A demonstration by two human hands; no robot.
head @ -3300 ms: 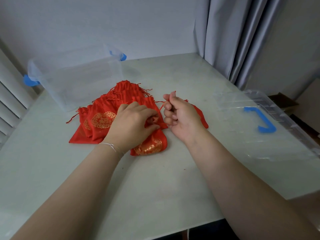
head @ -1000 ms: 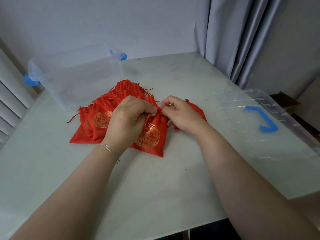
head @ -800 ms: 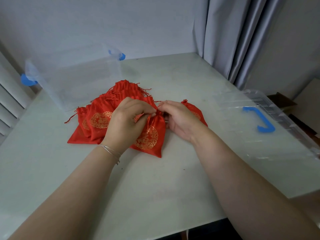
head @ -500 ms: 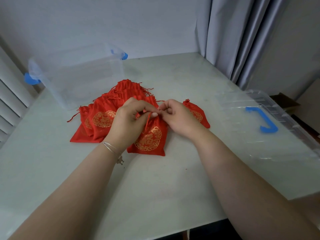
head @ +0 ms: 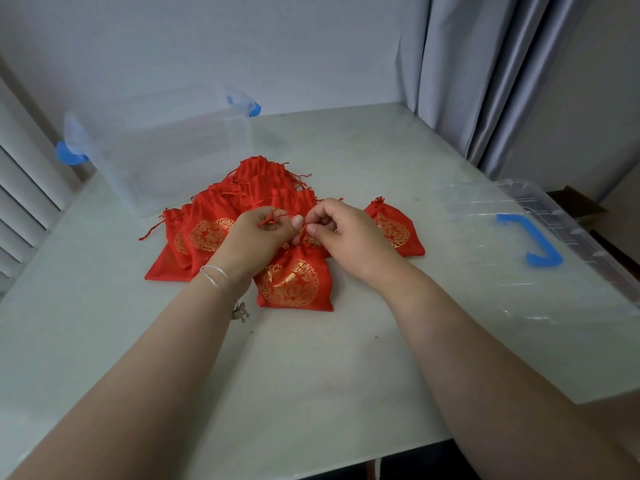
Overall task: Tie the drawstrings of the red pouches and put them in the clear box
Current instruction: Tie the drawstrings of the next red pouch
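Note:
A red pouch (head: 294,284) with a gold emblem lies on the table below my hands, its neck gathered. My left hand (head: 252,242) pinches one red drawstring end and my right hand (head: 346,237) pinches the other, thumbs almost touching over the neck. Behind them sits a pile of several red pouches (head: 214,223). One more red pouch (head: 394,230) with a cinched top lies alone to the right. The clear box (head: 166,150) with blue latches stands at the back left, with no pouch visible inside.
The clear lid (head: 540,271) with a blue handle lies flat at the right, overhanging the table edge. Grey curtains (head: 485,74) hang at the back right and white blinds (head: 20,188) run along the left. The pale table (head: 311,375) stretches toward me.
The front pouch has been turned so its emblem faces up and its neck is drawn tight. Both hands have shifted from pressing and pulling to pinching the string ends together above the neck.

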